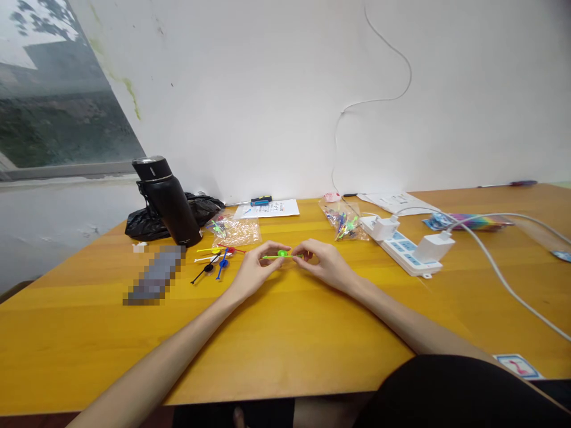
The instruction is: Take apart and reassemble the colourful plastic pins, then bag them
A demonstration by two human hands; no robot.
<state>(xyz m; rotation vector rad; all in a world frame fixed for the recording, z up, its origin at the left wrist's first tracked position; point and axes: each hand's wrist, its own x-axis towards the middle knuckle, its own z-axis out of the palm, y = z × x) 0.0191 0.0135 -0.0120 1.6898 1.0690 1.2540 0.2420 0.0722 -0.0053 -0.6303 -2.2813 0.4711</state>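
Between my two hands, just over the table, is a green plastic spinner arrow (282,254) with a round hub in its middle. My left hand (255,268) pinches its left side with thumb and fingers. On its right end, the fingertips of my right hand (325,264) are closed around the thin shaft. To the left of my left hand lie several similar spinner arrows, among them a black one (208,268), a blue one (223,264), a yellow one (209,250) and a red one (232,249).
A black bottle (169,202) stands at the back left before a black plastic bag (147,224). Clear bags with small parts (342,223) lie behind my hands. A white power strip (404,249) with chargers and cables is to the right. A screwdriver (260,201) lies on paper.
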